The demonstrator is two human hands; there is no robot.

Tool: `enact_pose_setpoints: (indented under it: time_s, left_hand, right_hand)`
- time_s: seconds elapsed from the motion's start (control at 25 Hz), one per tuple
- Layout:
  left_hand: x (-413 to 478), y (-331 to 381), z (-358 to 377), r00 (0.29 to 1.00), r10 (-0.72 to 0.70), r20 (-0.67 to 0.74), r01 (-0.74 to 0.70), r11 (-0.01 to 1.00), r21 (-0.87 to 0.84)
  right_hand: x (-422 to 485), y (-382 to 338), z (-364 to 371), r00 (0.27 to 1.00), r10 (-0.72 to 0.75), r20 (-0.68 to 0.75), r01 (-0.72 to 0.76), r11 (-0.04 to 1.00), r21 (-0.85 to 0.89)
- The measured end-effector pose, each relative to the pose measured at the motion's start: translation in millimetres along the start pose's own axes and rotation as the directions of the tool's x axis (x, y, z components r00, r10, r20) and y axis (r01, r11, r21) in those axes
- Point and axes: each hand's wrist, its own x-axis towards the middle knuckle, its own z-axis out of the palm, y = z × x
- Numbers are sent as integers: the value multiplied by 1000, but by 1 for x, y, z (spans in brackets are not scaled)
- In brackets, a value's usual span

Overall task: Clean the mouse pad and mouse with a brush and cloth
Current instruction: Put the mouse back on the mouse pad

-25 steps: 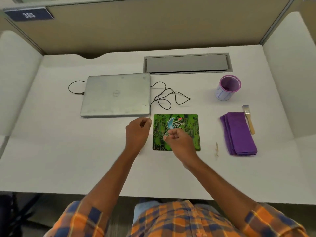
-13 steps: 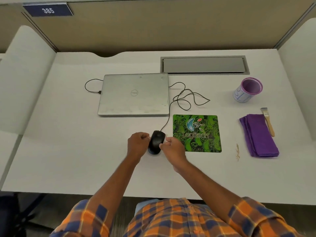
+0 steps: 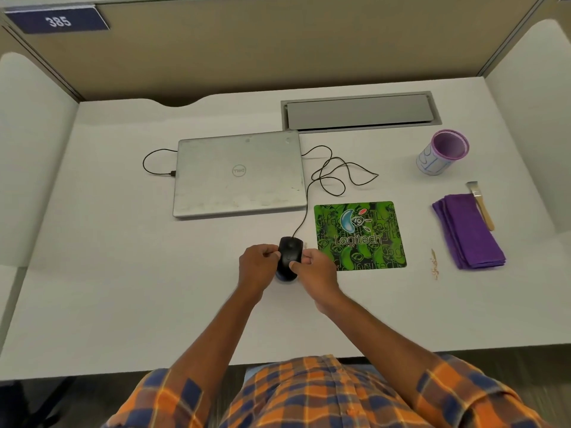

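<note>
Here the black mouse (image 3: 289,251) sits on the white tabletop (image 3: 123,273), just off the left edge of the green mouse pad (image 3: 360,236). It is about midway between the tabletop's left and right edges and nearer the front edge than the back. Both hands close on it from either side. The left hand (image 3: 258,267) has its fingers curled against the mouse's left flank, and the right hand (image 3: 315,268) pinches the right flank with thumb and curled fingers, so each grip is closed on the mouse. The mouse's thin cable (image 3: 333,171) runs back in loose loops beside a closed silver laptop (image 3: 239,174) that lies behind the hands.

Toward the right edge a folded purple cloth (image 3: 469,233) lies flat. A small wooden-handled brush (image 3: 482,205) rests along the cloth's right margin, bristles pointing to the back edge. Further back on that side stands a purple-rimmed cup (image 3: 441,152). A small tan scrap (image 3: 435,264) lies between the mouse pad and the cloth.
</note>
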Motion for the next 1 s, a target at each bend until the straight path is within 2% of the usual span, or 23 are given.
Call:
enact_pose_setpoints:
  time_s: [0.24, 0.56, 1.0]
  left_hand:
    - [-7, 8, 9, 1000, 3, 3, -3, 995, -100]
    - [-19, 47, 62, 999, 37, 30, -31, 982, -188]
    - [-22, 94, 145, 999, -30, 46, 40, 969, -243]
  right_hand:
    - [-1, -4, -13, 999, -43, -34, 43, 999, 24]
    - [13, -8, -80, 988, -117, -102, 119, 993, 10]
    - [57, -7, -163, 991, -98, -96, 92, 994, -66]
